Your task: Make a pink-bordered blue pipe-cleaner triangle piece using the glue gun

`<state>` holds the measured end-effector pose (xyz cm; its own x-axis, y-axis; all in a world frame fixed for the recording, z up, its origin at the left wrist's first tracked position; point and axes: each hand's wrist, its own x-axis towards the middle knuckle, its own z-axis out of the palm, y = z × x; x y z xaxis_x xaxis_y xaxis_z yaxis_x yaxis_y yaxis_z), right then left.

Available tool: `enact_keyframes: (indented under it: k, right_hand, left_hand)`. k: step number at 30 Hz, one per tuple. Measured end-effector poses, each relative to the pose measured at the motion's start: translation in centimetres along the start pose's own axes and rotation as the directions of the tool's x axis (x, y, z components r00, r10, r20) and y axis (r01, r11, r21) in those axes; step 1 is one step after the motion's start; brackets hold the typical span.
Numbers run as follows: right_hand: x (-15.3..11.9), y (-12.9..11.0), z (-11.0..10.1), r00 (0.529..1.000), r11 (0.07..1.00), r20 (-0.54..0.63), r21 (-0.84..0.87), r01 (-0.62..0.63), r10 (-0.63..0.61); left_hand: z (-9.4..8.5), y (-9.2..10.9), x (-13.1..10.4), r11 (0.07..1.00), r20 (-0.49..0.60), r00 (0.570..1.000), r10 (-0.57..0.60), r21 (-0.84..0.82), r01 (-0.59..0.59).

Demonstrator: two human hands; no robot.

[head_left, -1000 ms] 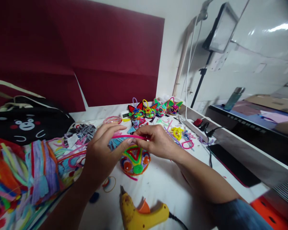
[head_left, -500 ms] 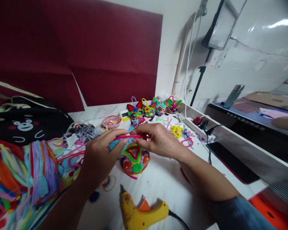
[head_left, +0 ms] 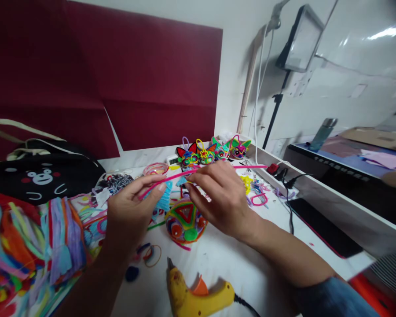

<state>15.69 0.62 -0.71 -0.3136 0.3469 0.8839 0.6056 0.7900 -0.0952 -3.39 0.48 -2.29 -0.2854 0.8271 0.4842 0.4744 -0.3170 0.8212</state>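
Observation:
A bright pink pipe cleaner runs slanting across both hands. My left hand pinches its left part between thumb and fingers. My right hand is curled round the pipe cleaner further along, and the far end sticks out to the right past the knuckles. Below and between the hands sits a colourful animal head made of pipe cleaners, with orange eyes and a green nose. Behind my left fingertips shows a light blue ribbed piece; whether it touches the hand is unclear.
A yellow glue gun lies in front. Bundles of coloured pipe cleaners and a black bag are at left. Several finished animal heads line the back. To the right are a phone and a power strip.
My hands have moved apart. The pink pipe cleaner, earlier short between the fingertips, now stretches out past my right hand, which has risen slightly. The view has shifted a little.

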Motion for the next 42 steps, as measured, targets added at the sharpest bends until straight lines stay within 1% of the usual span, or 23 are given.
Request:
enact_keyframes:
  k: [1, 3, 6, 7, 9, 11, 12, 13, 15, 21, 25, 31, 37, 42]
  right_hand:
    - [0.0, -0.2, 0.2, 0.999, 0.998, 0.029, 0.055, -0.022, 0.021]
    - [-0.1, -0.4, 0.8, 0.989, 0.971, 0.108, 0.203, -0.122, 0.102]
    - [-0.1, 0.1, 2.1, 0.946, 0.870, 0.202, 0.382, -0.313, 0.252]
    - [-0.1, 0.4, 2.6, 0.923, 0.814, 0.238, 0.438, -0.380, 0.303]
    - [-0.2, 0.7, 3.3, 0.861, 0.654, 0.328, 0.560, -0.508, 0.388]
    - [-0.3, 0.9, 3.9, 0.803, 0.468, 0.413, 0.658, -0.589, 0.429]
    - [-0.4, 0.9, 4.0, 0.785, 0.397, 0.438, 0.689, -0.607, 0.438]
    - [-0.4, 0.9, 4.1, 0.774, 0.349, 0.448, 0.709, -0.612, 0.447]
    - [-0.4, 1.0, 4.3, 0.766, 0.308, 0.447, 0.729, -0.611, 0.462]
    - [-0.4, 1.2, 4.3, 0.770, 0.315, 0.443, 0.729, -0.608, 0.460]
    - [-0.4, 1.2, 4.2, 0.760, 0.313, 0.457, 0.718, -0.622, 0.462]
    - [-0.3, 1.0, 3.8, 0.769, 0.349, 0.454, 0.703, -0.620, 0.450]
    - [-0.2, 1.0, 3.7, 0.787, 0.404, 0.448, 0.684, -0.608, 0.425]
    - [-0.3, 1.0, 3.6, 0.815, 0.481, 0.432, 0.660, -0.577, 0.386]
  left_hand:
    - [0.1, 0.0, -0.1, 0.999, -0.006, 1.000, 0.009, -0.037, -0.010]
    - [0.3, 0.1, -0.2, 0.993, -0.006, 1.000, 0.021, -0.112, -0.022]
    - [0.6, 0.5, -0.5, 0.980, -0.006, 1.000, -0.003, -0.201, 0.002]
    - [0.7, 0.7, -0.6, 0.975, -0.010, 1.000, -0.014, -0.220, 0.012]
    - [0.9, 1.0, -0.8, 0.970, -0.009, 1.000, -0.028, -0.241, 0.025]
    - [1.0, 1.3, -1.1, 0.972, -0.001, 1.000, -0.027, -0.233, 0.026]
    - [1.1, 1.4, -1.2, 0.975, 0.006, 1.000, -0.024, -0.219, 0.024]
    - [1.1, 1.4, -1.3, 0.978, 0.010, 1.000, -0.021, -0.207, 0.023]
    - [1.2, 1.3, -1.4, 0.981, 0.010, 1.000, -0.023, -0.193, 0.025]
    - [1.3, 0.7, -1.4, 0.979, 0.030, 1.000, -0.003, -0.205, 0.009]
    - [1.2, 0.6, -1.2, 0.988, 0.022, 0.999, 0.032, -0.153, -0.029]
    - [1.1, 0.7, -1.0, 0.992, 0.026, 0.999, 0.034, -0.122, -0.031]
    - [0.9, 0.4, -0.8, 0.984, 0.065, 0.997, -0.028, -0.176, 0.039]
    - [0.7, 0.4, -0.5, 0.970, 0.147, 0.986, -0.076, -0.220, 0.107]
